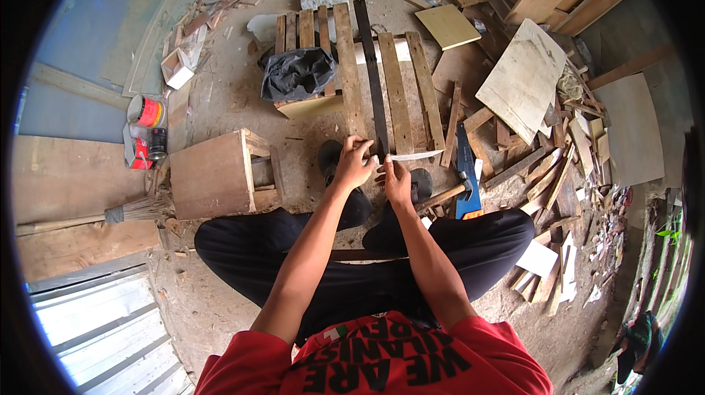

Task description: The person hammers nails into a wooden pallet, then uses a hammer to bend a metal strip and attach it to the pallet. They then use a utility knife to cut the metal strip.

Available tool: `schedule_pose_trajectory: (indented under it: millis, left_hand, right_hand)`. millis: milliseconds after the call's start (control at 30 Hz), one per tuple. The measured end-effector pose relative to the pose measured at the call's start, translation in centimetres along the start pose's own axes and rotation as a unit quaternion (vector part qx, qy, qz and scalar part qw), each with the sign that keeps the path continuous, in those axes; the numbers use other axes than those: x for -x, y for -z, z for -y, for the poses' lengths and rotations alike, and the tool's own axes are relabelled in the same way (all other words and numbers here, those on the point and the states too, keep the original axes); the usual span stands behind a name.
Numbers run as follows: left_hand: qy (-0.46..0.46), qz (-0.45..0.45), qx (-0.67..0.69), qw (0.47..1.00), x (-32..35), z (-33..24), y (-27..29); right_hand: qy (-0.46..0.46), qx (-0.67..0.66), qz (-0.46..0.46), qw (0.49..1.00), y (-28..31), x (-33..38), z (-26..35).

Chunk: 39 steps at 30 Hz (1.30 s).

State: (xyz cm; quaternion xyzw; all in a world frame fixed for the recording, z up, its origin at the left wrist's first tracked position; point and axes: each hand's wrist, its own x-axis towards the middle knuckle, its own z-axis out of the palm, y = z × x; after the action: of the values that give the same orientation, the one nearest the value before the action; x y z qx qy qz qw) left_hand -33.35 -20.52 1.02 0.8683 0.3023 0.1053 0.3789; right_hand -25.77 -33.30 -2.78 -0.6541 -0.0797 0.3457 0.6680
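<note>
In front of me, a long dark strip point(369, 64) runs along a frame of wooden slats point(397, 90), between two paler slats. My left hand point(355, 166) is at its near end, fingers curled and thumb bent in. Close beside it, my right hand point(397, 182) pinches at the same end with its forefinger raised. Both hands appear closed on the strip, though the fingers partly hide the grip. A white edge point(416, 155) crosses the slats' near end, just right of my fingers. A crumpled black plastic bag point(297, 73) lies over the slatted wood at left.
A hammer point(443, 194) and a blue handsaw point(464, 167) lie by my right knee. At left stand a wooden box stool point(213, 177), red cans point(147, 111) and a broom point(136, 209). Wood scraps point(547, 174) and a pale board point(523, 79) cover the right side.
</note>
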Motion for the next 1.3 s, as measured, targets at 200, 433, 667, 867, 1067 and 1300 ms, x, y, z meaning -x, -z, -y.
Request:
schedule_pose_trajectory:
  millis: [200,433,667,867,1067,1300]
  left_hand:
    - [-0.022,-0.018,-0.021,0.999,0.0,0.6,-0.2]
    - [0.025,0.018,0.031,0.999,-0.3,0.3,0.0]
    - [0.036,-0.047,0.036,0.998,-2.5,0.2,0.0]
    - [0.228,-0.037,-0.087,0.969,-4.0,-4.8,-0.9]
    - [0.038,-0.156,-0.201,0.966,-9.3,-6.8,-1.4]
    - [0.081,-0.160,-0.199,0.964,-15.7,-2.8,-0.9]
  right_hand:
    - [-0.015,0.004,-0.002,1.000,-0.2,0.2,0.2]
    - [-0.066,-0.061,0.002,0.996,-0.1,0.2,0.8]
    - [-0.103,0.062,-0.034,0.992,0.3,0.0,1.5]
    - [0.101,0.222,-0.184,0.952,4.4,-1.1,6.4]
    - [0.225,0.296,-0.280,0.885,8.8,-7.9,8.7]
    - [0.128,0.429,-0.219,0.867,6.7,-11.1,7.8]
